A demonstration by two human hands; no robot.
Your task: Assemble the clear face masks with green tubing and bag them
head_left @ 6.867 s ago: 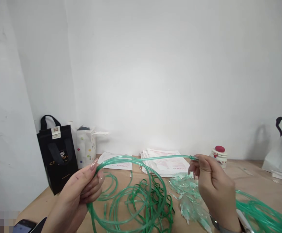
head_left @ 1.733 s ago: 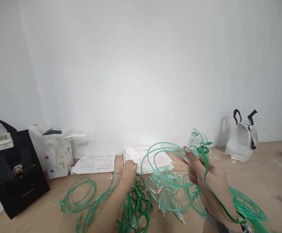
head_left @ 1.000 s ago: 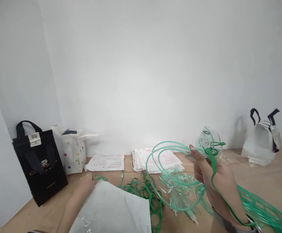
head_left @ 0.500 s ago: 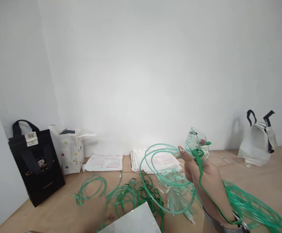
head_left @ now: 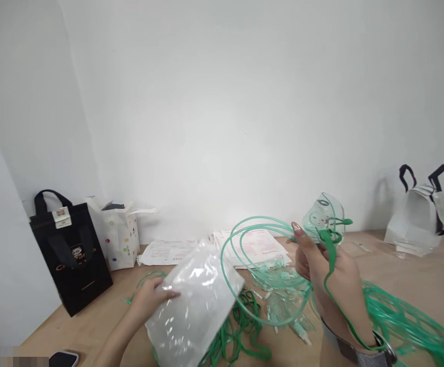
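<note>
My right hand (head_left: 327, 275) is closed around a coil of green tubing (head_left: 227, 275) that loops out to the left over the table. A clear oxygen mask (head_left: 321, 211) with a green strap (head_left: 331, 255) rises behind that hand, and the strap runs down to the wrist. My left hand (head_left: 151, 300) pinches the left edge of a shiny plastic bag (head_left: 194, 306), thumb on top. The bag is tilted and covers part of the green straps (head_left: 244, 326) on the table.
Clear plastic mask parts (head_left: 286, 300) lie under the held loops, more green tubing (head_left: 409, 316) to the right. Printed packets (head_left: 263, 247) line the wall. A black bag (head_left: 72, 260) and dotted bag (head_left: 120, 237) stand left, a white bag (head_left: 413, 219) right, a phone (head_left: 64, 359) front left.
My left hand has come into clear view with the plastic bag, raised from the bottom edge. My right hand still holds the tubing and appears slightly farther right.
</note>
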